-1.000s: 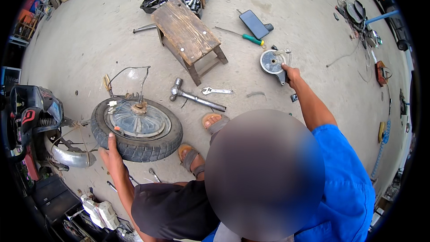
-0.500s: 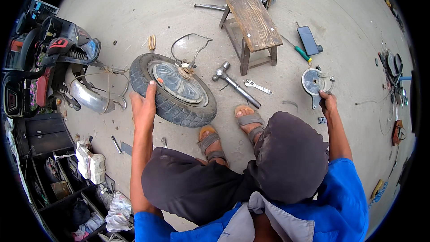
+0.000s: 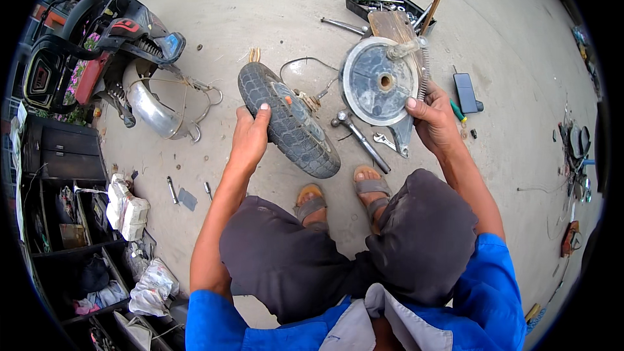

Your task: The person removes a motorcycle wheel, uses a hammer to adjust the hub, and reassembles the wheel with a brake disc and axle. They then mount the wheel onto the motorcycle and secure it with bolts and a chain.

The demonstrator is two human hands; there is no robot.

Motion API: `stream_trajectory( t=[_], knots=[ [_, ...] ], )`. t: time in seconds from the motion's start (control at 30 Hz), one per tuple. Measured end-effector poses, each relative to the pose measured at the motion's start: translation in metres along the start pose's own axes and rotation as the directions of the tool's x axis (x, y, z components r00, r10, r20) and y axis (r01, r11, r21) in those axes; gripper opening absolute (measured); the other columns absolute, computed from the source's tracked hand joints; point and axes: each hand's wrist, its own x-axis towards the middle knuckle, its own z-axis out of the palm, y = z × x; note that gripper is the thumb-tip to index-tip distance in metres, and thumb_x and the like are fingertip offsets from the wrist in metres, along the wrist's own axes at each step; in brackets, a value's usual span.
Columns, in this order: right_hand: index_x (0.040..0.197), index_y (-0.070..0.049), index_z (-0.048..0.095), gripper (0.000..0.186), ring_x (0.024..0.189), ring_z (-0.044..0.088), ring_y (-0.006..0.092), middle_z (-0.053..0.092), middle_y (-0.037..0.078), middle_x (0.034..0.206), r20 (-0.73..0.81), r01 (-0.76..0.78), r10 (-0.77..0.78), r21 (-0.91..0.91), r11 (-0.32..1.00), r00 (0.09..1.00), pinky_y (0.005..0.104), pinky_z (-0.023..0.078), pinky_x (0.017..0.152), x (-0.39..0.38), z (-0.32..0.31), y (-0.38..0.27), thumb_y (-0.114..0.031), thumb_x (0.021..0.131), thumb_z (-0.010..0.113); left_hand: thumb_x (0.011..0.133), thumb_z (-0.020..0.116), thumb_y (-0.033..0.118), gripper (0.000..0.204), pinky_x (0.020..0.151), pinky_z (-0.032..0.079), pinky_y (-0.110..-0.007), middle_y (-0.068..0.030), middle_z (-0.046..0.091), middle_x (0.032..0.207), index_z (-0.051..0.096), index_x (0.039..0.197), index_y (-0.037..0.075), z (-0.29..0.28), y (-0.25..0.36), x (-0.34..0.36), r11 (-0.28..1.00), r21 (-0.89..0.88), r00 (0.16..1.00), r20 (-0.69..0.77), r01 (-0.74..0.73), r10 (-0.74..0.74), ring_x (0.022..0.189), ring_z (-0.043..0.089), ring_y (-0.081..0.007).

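Note:
My left hand (image 3: 250,138) grips the tyre edge of a small wheel (image 3: 289,123), which stands tilted on the ground with its hub side facing right and a cable running from the axle. In my right hand (image 3: 435,120) is a round grey brake plate (image 3: 370,88), raised before me, thumb on its face near the rim. It has a central hole, a lever and a coiled spring along one side. Below the plate lie a hammer (image 3: 361,140) and an adjustable wrench (image 3: 383,140), the wrench partly hidden by the plate's arm.
A wooden stool (image 3: 392,25) is partly covered by the plate; behind it sits a black tool tray (image 3: 374,8). A phone (image 3: 464,93) and green-handled screwdriver (image 3: 458,112) lie right. At left are a partly dismantled scooter (image 3: 127,45) and a compartmented shelf (image 3: 39,253).
My right hand has lifted the brake plate from the right and brought it in front of the stool. My left hand has turned the wheel more upright, its tread now toward me.

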Motion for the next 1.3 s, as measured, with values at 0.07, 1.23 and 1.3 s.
stream_trajectory(
  t=[0.07,1.23,1.3],
  knots=[
    [0.125,0.007,0.056,0.053,0.093,0.070,0.0176,0.070,0.016,0.108,0.108,-0.071,0.065,0.052,0.996,0.992,0.0313,0.057,0.086,0.026,0.054,-0.004,-0.011,0.081,0.081,0.103,0.054,0.039,0.052,0.076,0.055,-0.036,-0.0197,0.061,0.109,0.045,0.121,-0.009,-0.001,-0.007,0.001,0.998,0.055,1.000,-0.002,-0.028,0.028,0.090,0.064,-0.0220],
    [0.081,0.000,0.053,0.039,0.059,0.057,0.0338,0.058,0.016,0.066,0.306,0.457,-0.345,-0.691,0.560,0.887,0.0429,0.046,0.056,0.065,0.209,0.086,-0.025,0.075,0.082,0.087,0.047,0.081,0.116,0.112,0.031,-0.068,-0.0379,0.030,0.147,0.019,0.151,-0.013,-0.059,0.017,-0.009,0.534,-0.822,0.980,0.186,0.197,-0.075,0.140,0.033,-0.0512],
    [0.080,0.000,0.053,0.039,0.060,0.058,0.0357,0.058,0.017,0.068,0.352,0.476,-0.324,-0.700,0.532,0.878,0.0437,0.046,0.056,0.062,0.206,0.086,-0.023,0.073,0.083,0.084,0.046,0.085,0.122,0.112,0.028,-0.071,-0.0389,0.027,0.149,0.016,0.152,-0.012,-0.062,0.021,-0.007,0.517,-0.824,0.972,0.211,0.233,-0.102,0.143,0.029,-0.0521]
  ],
)
